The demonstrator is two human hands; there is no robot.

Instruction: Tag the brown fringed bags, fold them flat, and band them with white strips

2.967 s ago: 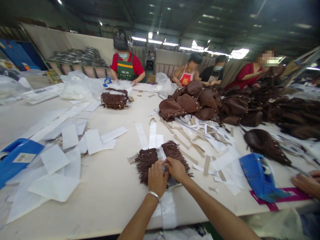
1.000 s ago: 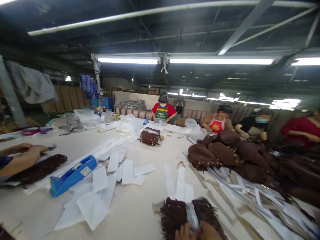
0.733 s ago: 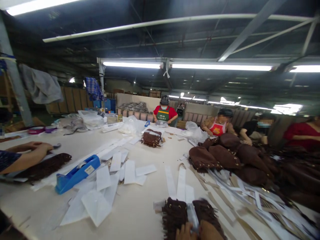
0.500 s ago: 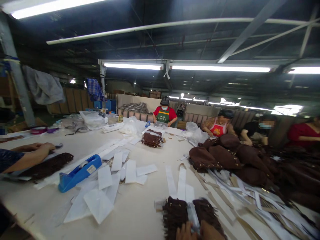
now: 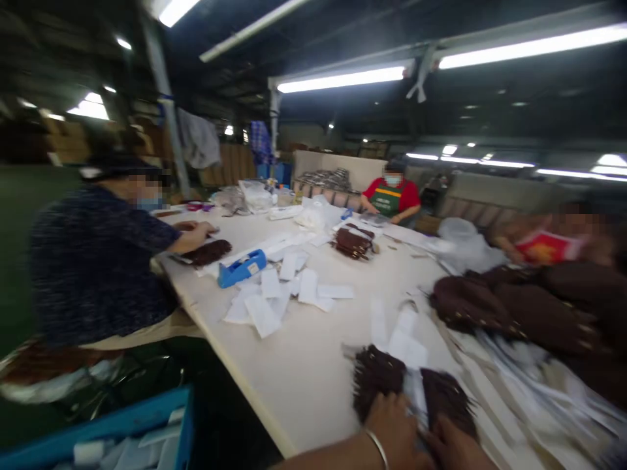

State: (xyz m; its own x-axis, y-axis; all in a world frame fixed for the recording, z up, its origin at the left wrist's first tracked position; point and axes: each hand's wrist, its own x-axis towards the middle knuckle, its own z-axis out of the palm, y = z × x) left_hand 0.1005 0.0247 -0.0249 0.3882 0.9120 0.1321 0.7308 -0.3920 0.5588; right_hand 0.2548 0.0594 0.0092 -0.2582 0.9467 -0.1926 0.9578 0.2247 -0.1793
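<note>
At the lower right of the head view, a dark brown fringed bag point(image 5: 379, 375) lies on the table, with small gold-coloured fittings. A pale, plastic-looking strip point(image 5: 415, 391) runs down its middle and splits it into two halves. My left hand point(image 5: 394, 421), with a bracelet at the wrist, grips the near edge of the left half, fingers bent over it. My right hand point(image 5: 453, 440) is closed at the near edge of the right half point(image 5: 448, 398); its fingertips are partly hidden and blurred. White paper strips point(image 5: 409, 339) lie just beyond the bag.
A blue tape dispenser point(image 5: 242, 267) and scattered white papers point(image 5: 267, 310) lie left of centre. Another brown bag point(image 5: 353, 241) sits farther back. Brown bags point(image 5: 533, 300) pile up at right. A co-worker point(image 5: 102, 254) sits at left, near a blue bin point(image 5: 183, 424); others work across the table.
The view has swung left and down, bringing the seated co-worker and the blue bin into sight. More of my arms shows; both hands stay at the fringed bag.
</note>
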